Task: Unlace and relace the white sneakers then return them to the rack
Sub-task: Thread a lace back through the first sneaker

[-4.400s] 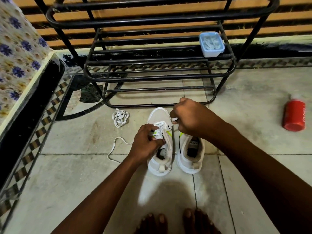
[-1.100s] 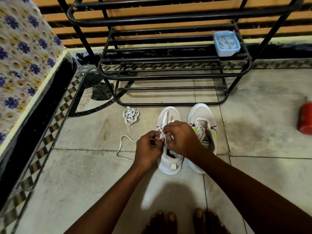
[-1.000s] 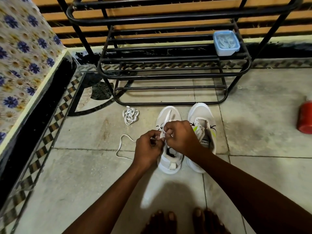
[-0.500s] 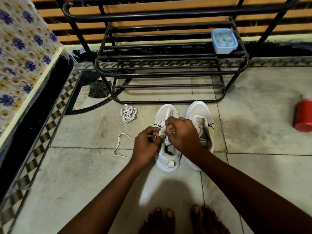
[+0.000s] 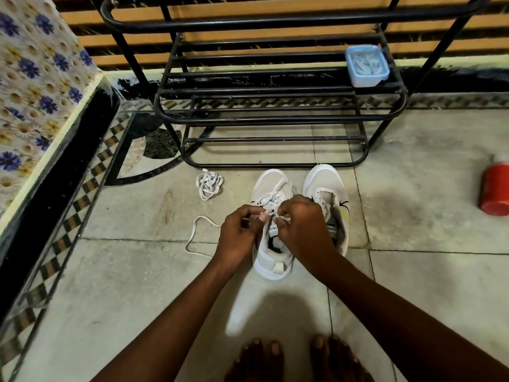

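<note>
- The left hand [image 5: 239, 232] is curling its fingers and pinching the white lace [image 5: 271, 198] at the left edge of the lacing, just left of the frame's centre.
- The right hand [image 5: 301, 227] is pinching the same lace from the other side, fingertips touching those of the left hand over the tongue.
- Both hands are hovering over the left sneaker [image 5: 271, 230], which is sitting upright on the tiled floor [image 5: 124, 285] at centre frame, toe pointing toward the top of the frame; its lace is crossing the upper eyelets.
- A free length of that lace is trailing from under the left hand and looping on the floor to the left.
- The right sneaker [image 5: 327, 194] is standing just beside the first, touching it, its eyelets showing no lace.
- A second lace [image 5: 209, 183] is lying bundled on the floor, left of the sneakers and near the rack's foot.
- The black metal rack [image 5: 275, 119] is standing just above the sneakers, filling the upper middle of the frame.
- A pale blue lidded box [image 5: 366, 66] is resting on the rack's middle shelf, upper right.
- A red bottle [image 5: 495, 190] is lying on the floor at the right edge.
- Bare toes [image 5: 292, 351] are showing at the bottom centre.
</note>
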